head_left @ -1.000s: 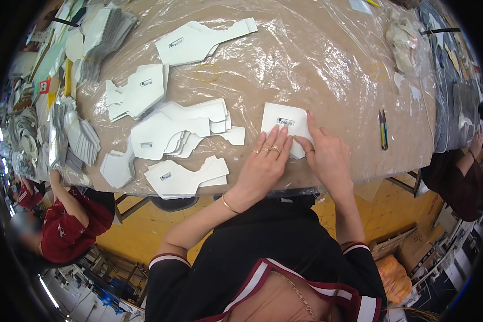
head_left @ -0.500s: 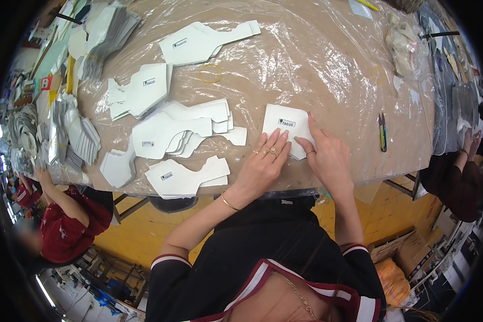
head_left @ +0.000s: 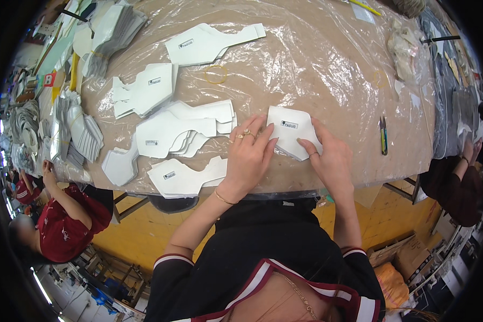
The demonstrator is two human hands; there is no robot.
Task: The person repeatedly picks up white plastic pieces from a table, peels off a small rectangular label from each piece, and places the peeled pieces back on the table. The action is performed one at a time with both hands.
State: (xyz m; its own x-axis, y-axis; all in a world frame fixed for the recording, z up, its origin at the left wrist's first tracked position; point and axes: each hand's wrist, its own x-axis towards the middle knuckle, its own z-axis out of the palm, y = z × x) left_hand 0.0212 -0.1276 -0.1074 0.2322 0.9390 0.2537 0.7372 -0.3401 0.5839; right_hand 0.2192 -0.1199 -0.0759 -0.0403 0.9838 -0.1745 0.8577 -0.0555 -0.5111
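Worktop [head_left: 327,70] — broad, wrapped in crinkled clear plastic over brown, seen from above.

Cut-outs [head_left: 174,131] — white flat shapes with small labels, in loose overlapping piles left of the hands; one more pile [head_left: 185,177] at the near edge, a long piece [head_left: 209,43] farther back. Grey stacks [head_left: 72,134] crowd the left rim.

Small stack [head_left: 290,131] — white pieces near the worktop's front edge, between both hands, lying flat, label up.

Left hand [head_left: 249,158] — fingers spread, pressed flat on the stack's left edge; grip wide, nothing pinched.

Right hand [head_left: 330,158] — fingertips on the stack's lower right edge, grip loose, resting rather than clasping.

Pen [head_left: 383,137] — right of the stack, well apart.

Handling note: judged from this, squaring the stack goes best with one palm pinning it while the other nudges edges flush — light pressure, since the plastic sheet looks slippery.
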